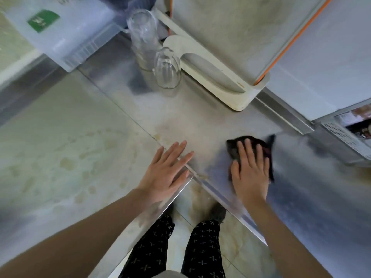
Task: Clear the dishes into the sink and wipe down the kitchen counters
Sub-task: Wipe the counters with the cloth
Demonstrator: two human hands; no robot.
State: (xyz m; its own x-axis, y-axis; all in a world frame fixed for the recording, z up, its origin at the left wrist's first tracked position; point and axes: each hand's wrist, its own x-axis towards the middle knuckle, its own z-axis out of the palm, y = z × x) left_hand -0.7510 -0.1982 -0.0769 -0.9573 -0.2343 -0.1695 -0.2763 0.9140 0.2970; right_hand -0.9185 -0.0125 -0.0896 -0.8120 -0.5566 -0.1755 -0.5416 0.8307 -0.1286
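My right hand (250,167) lies flat with straight fingers on a dark cloth (267,149), pressing it onto the steel counter (200,121). The cloth shows past my fingertips and along the hand's right side. My left hand (167,167) rests flat and open at the inner corner, on the seam where the stained left counter (70,147) meets the steel one. Two clear glasses stand upside down at the back: a tall one (143,39) and a shorter one (166,70).
A cream rack (236,97) holds an orange-edged cutting board (230,27) behind the glasses. A translucent plastic box (66,37) with a green label sits at the back left. A metal appliance (345,133) stands at the right. My legs stand below the counter corner.
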